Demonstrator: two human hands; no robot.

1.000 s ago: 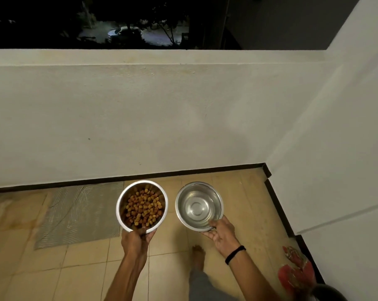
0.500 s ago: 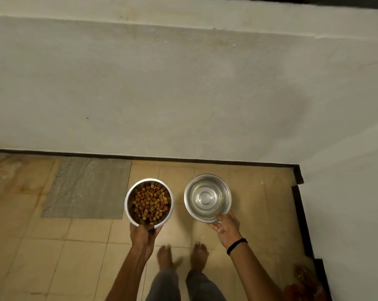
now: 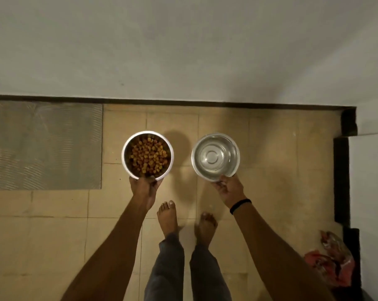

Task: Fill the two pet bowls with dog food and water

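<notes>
- Red packet (image 3: 331, 263) lies at the lower right of the frame; its print is too blurred to read.
- Since half a second ago the view has tipped further down, so the wall (image 3: 183, 51) now fills the top. The two bowls sit wider apart in frame, both bare feet (image 3: 167, 216) show, and the packet is plainer.
- Food bowl (image 3: 124, 153): round steel, centre left, heaped with brown and yellow kibble (image 3: 148, 155); its shadow falls on the floor (image 3: 53, 235) to its upper right.
- Water bowl (image 3: 215, 134): matching steel, centre right, holding clear water (image 3: 213, 157).
- Left hand (image 3: 143, 187) grips the food bowl's near rim, fingers curled.
- Right hand (image 3: 228, 189), black wristband (image 3: 240, 205) behind it, pinches the water bowl's near rim.
- Grey ribbed mat (image 3: 45, 145) lies at the left, against the skirting.
</notes>
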